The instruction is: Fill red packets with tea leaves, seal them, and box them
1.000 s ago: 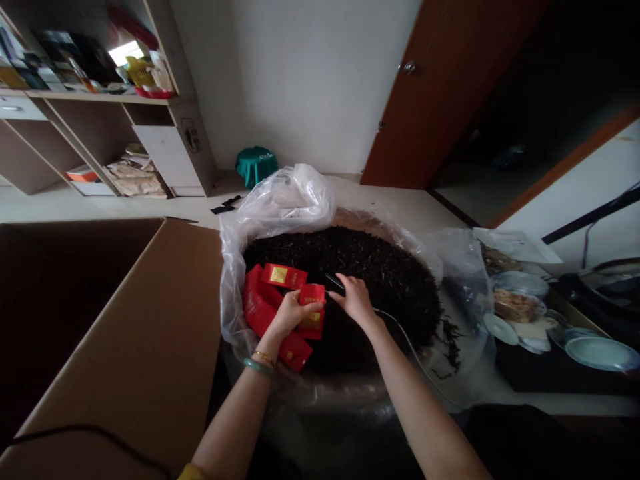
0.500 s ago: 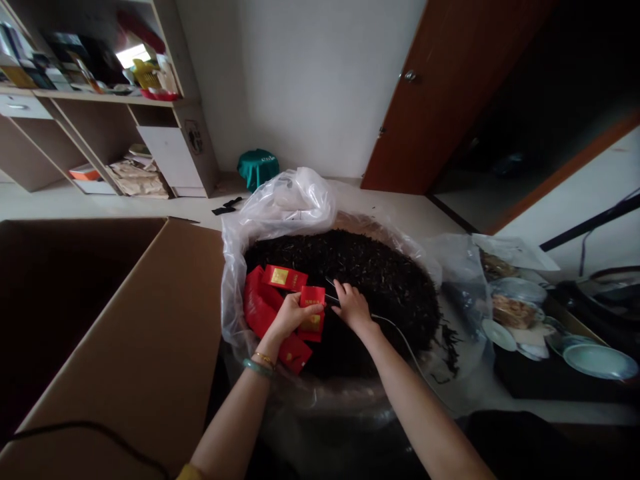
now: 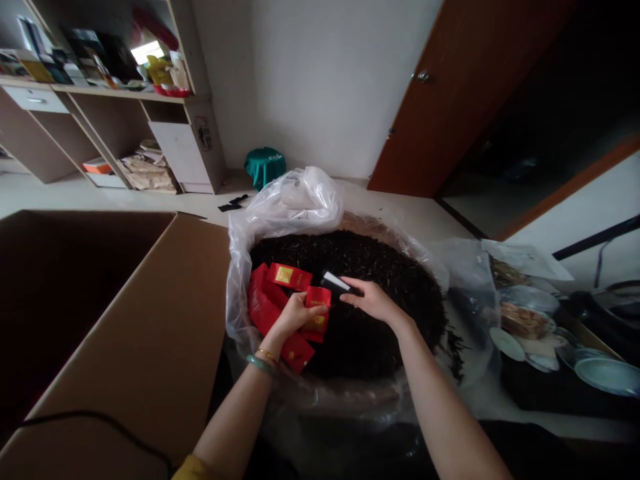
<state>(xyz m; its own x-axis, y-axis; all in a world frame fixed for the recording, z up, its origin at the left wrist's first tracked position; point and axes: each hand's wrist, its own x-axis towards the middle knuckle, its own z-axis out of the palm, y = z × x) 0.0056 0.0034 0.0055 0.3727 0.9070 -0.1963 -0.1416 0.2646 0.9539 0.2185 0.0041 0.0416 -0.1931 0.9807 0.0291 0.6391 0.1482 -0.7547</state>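
The work area is a pale-floored room (image 3: pixel 175 203), dimly lit, with a plain light wall (image 3: pixel 320 87) behind.

Nearest to me, a yellow sleeve (image 3: pixel 194 468) ends at my left forearm. A green bangle (image 3: pixel 260 364) and a gold-coloured bracelet (image 3: pixel 269 355) sit at that wrist. An open cardboard box (image 3: pixel 170 320) stands at my left, with a dark cord (image 3: pixel 100 415) across its near side.

My left hand (image 3: pixel 293 315) is closed on a red packet (image 3: pixel 319 297), thumb across the front; a gold patch shows below the thumb. My right hand (image 3: pixel 371 299) grips a black-and-white object (image 3: pixel 337 283) between thumb and fingers. The object's free end lies just beside the packet's upper right corner; I cannot tell whether the two touch.

Both items are above dark, leaf-like material (image 3: pixel 375 267) inside a wide clear plastic bag (image 3: pixel 239 267). A red pouch (image 3: pixel 263 300) and two other red packets (image 3: pixel 291 275) lie around my left hand.

To the right of the bag are pale dishes (image 3: pixel 607 375) and a clear container (image 3: pixel 525 320).

Farther off, a green-covered item (image 3: pixel 265 168) stands near the wall, between a shelf unit (image 3: pixel 207 147) at left and a brown door (image 3: pixel 415 107) at right.
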